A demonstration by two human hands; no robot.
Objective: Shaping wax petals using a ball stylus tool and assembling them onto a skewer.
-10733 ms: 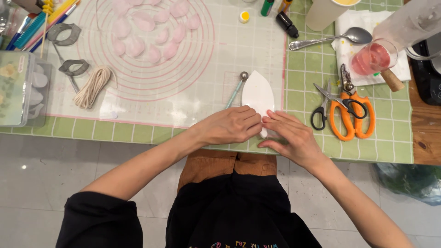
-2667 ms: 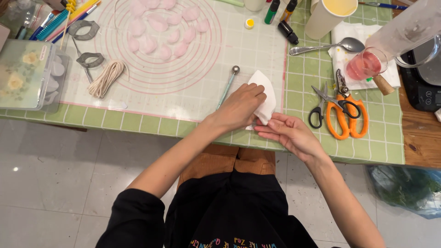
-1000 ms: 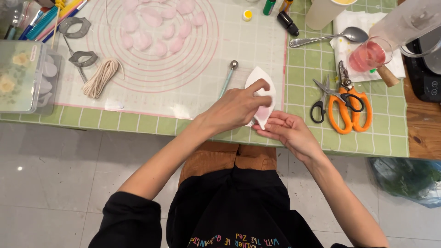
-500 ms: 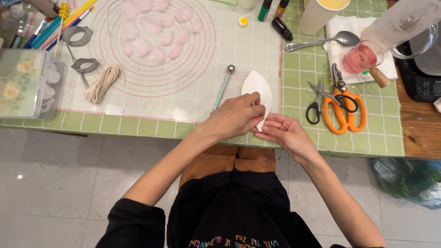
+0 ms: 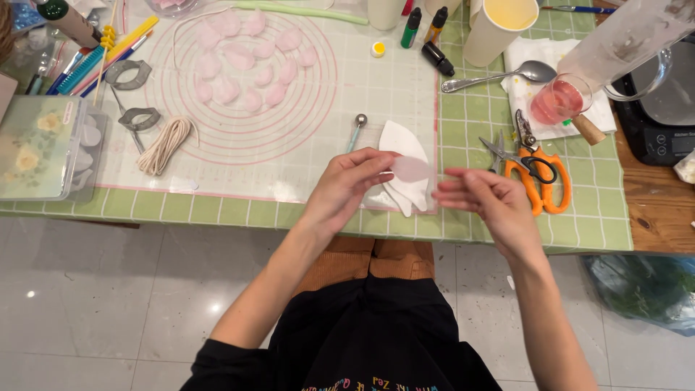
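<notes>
My left hand (image 5: 347, 187) pinches a thin pale pink petal (image 5: 411, 169) by its edge and holds it up over a white pointed pad (image 5: 402, 148) at the front of the mat. My right hand (image 5: 486, 203) hovers just right of the petal with its fingers spread, holding nothing. A metal ball-tipped tool (image 5: 356, 129) lies beside the white pad. Several more pink petals (image 5: 242, 61) lie inside the circles printed on the translucent mat (image 5: 304, 101).
Orange-handled scissors (image 5: 539, 174) and small snips lie right of my hands. A glass of pink liquid (image 5: 557, 101), a spoon (image 5: 499, 74), a paper cup (image 5: 499, 29), small bottles, a coil of string (image 5: 166, 143), metal cutters and a plastic box (image 5: 43, 148) are around the mat.
My hands were pressing on the white pad; now the left hand has lifted a pink petal off it and the right hand has drawn back to the right, open.
</notes>
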